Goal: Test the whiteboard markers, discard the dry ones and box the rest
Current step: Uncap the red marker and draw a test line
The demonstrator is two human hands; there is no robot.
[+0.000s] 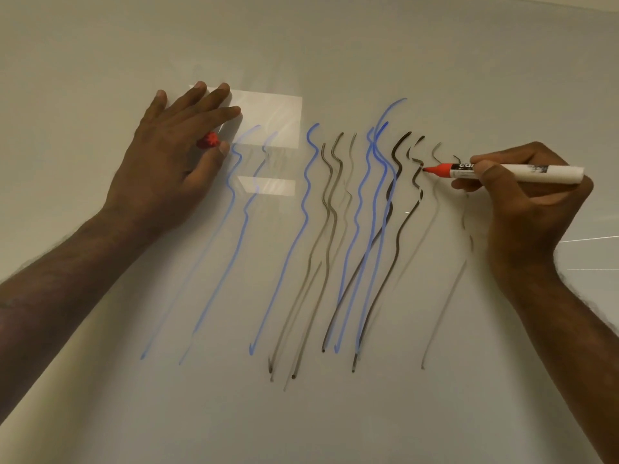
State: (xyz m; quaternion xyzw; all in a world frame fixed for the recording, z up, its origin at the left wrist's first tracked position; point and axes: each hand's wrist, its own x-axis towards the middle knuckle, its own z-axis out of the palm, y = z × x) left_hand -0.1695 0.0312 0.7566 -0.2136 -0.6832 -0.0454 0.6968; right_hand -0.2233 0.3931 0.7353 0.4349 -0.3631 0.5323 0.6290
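Note:
My right hand [522,189] grips a white-barrelled red marker [509,170], uncapped, with its red tip at the whiteboard [301,413] beside the black test lines. My left hand [174,155] lies flat against the board at the upper left, fingers spread. The marker's red cap [208,141] is pinched between my thumb and the base of my index finger. Several wavy blue lines [301,209] and black or grey lines [328,209] run down the board between my hands. No red line is visible.
Bright rectangular light reflections [268,118] show on the board near my left fingers. The faintest grey strokes [445,303] lie at the right, under my right hand. The board's top edge shows at the upper right.

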